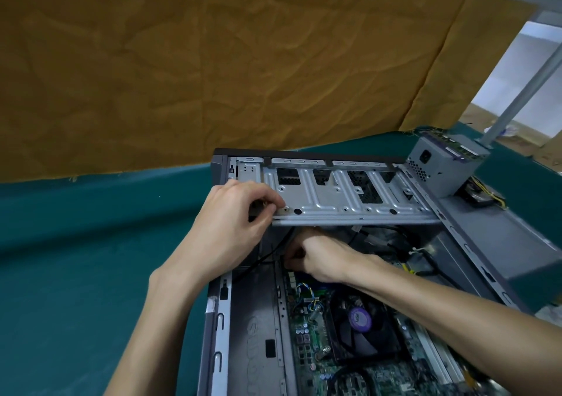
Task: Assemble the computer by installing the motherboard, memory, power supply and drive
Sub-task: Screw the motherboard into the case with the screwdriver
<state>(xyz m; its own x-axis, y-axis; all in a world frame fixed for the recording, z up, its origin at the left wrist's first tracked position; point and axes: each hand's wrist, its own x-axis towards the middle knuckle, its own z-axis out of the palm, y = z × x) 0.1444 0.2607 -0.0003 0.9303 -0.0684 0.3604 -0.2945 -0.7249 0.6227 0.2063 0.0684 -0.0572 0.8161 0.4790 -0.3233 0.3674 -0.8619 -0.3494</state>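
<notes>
Right hand (pixel 319 258): fingers curled under the drive cage (pixel 340 197); what they hold is hidden. Left hand (pixel 240 225): fingertips at the cage's left corner, the pinched item too small to tell. Motherboard (pixel 349 350) cut off by the bottom edge. Parts behind the power supply (pixel 438 167) partly hidden.

My left hand (pixel 234 213) is raised ahead of me, fingers curled and pinching together at the tips, wrist bent. My right hand (pixel 316 258) sits lower and just beside it, fingers curled under, forearm stretched in from the right. Both forearms are bare.
</notes>
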